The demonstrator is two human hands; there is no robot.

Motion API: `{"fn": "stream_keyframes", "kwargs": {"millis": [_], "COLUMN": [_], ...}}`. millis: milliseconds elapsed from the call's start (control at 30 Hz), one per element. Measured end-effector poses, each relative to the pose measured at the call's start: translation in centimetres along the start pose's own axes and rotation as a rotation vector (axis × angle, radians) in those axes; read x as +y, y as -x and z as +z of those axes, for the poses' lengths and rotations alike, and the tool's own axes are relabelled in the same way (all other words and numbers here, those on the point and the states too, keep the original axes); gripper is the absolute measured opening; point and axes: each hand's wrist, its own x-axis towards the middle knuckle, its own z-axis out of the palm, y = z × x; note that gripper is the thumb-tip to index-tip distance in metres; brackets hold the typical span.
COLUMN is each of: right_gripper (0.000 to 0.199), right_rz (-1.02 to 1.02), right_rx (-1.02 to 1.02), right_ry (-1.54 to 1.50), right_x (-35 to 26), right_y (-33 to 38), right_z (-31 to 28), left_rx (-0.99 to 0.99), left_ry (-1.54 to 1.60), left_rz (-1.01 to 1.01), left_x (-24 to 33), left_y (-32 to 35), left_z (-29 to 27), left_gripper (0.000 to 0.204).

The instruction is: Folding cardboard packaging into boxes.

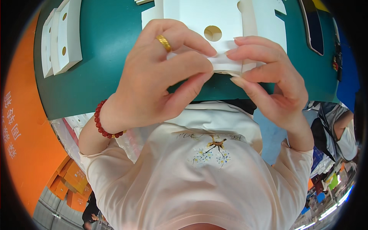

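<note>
A white cardboard blank with a round hole lies on the green table in front of me, its flaps partly folded. My left hand, with a gold ring and a red bead bracelet, pinches the blank's folded near edge between thumb and fingers. On the right end of that same edge, my right hand has its thumb below and its fingers above, closed on the cardboard. The edge stands slightly raised between both hands. Part of the blank is hidden behind my fingers.
Folded white cardboard pieces with round holes rest at the left of the green table. At the far right lies a dark phone-like device. Orange boxes stand left of the table. Another person's arm shows at the right.
</note>
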Motion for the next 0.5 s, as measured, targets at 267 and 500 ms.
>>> {"fn": "stream_keyframes", "kwargs": {"millis": [267,500], "right_gripper": [0.021,0.021], "right_rz": [0.019,0.035], "right_rx": [-0.006,0.065], "right_ry": [0.026,0.064], "right_x": [0.04,0.57], "right_y": [0.14,0.41], "right_z": [-0.31,0.09], "left_rx": [-0.001,-0.004], "left_ry": [-0.043,-0.058], "left_rz": [-0.003,-0.010], "left_x": [0.41,0.20], "left_y": [-0.22,-0.48], "left_z": [0.19,0.05], "left_gripper": [0.025,0.025]}}
